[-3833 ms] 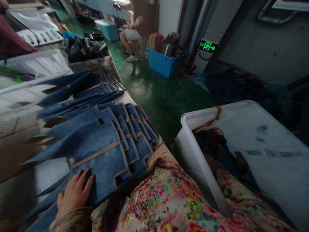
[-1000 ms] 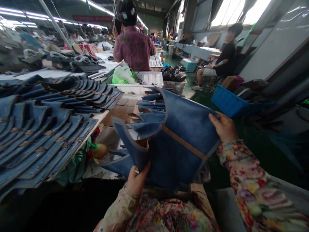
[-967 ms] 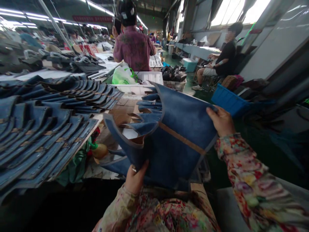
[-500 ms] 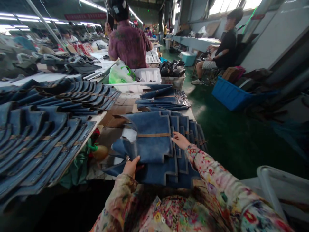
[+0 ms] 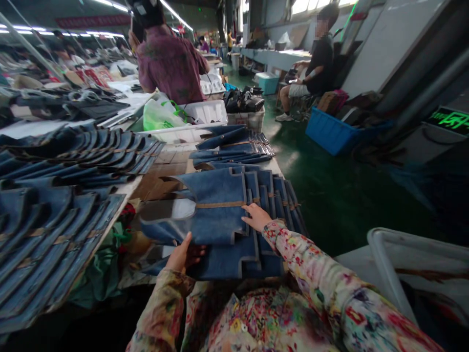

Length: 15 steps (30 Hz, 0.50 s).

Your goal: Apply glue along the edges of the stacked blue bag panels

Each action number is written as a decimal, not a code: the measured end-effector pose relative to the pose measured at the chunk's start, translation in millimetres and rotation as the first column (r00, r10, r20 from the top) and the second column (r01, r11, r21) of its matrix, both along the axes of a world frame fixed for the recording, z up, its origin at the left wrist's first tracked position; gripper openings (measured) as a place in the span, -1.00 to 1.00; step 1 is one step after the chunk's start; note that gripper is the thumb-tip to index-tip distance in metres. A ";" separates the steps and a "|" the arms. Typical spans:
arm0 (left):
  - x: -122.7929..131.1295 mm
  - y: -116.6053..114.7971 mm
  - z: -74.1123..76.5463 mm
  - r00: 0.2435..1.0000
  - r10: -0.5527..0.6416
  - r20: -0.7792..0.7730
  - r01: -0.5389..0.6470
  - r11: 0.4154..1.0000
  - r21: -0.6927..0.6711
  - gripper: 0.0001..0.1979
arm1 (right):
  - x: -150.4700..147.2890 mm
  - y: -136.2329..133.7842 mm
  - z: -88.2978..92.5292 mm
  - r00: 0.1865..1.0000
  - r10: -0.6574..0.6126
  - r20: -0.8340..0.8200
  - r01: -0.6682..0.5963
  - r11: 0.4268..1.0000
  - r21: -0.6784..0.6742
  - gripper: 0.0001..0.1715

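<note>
Blue panels with grey edging and a tan strip lie overlapped in a stack in front of me; the top panel [image 5: 220, 222] curls up at its left end. My left hand [image 5: 185, 254] is at the near left edge of this panel, thumb raised and fingers apart over the blue material. My right hand [image 5: 256, 216] rests on the panel's right edge by the tan strip [image 5: 220, 205], its fingers spread and touching the material.
More blue panels [image 5: 47, 244] lie in rows on the left. Beyond the stack are smaller blue pieces [image 5: 234, 144] and a white bin [image 5: 212, 113]. A person [image 5: 170, 63] stands ahead; another sits at the right near a blue crate [image 5: 330, 131]. A white-rimmed container [image 5: 381, 254] is at lower right.
The view has turned right, so the scene sits further left. My left hand has opened from the panel's edge, and the panel's left end lies differently. My right hand's fingers have spread.
</note>
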<state>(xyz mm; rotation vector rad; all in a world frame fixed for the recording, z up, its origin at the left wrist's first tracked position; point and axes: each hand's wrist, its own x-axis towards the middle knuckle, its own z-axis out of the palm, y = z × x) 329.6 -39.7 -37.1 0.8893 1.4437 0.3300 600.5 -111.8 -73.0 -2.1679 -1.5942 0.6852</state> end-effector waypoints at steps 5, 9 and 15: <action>-17.5 -11.6 21.3 0.875 -0.421 -0.240 0.476 0.838 0.265 -0.39 | -0.3 -3.6 11.9 0.999 0.012 0.044 -0.009 0.999 -0.048 -0.45; 21.6 -5.2 21.1 0.719 -0.529 -0.450 0.681 0.408 0.608 -0.42 | 4.0 -9.8 34.6 0.998 0.043 0.047 -0.039 0.995 -0.091 -0.48; 86.0 -2.3 -31.8 0.370 -0.429 -0.824 0.922 0.063 0.381 -0.49 | 71.2 -107.6 129.1 0.996 0.003 0.084 -0.019 0.981 0.193 -0.55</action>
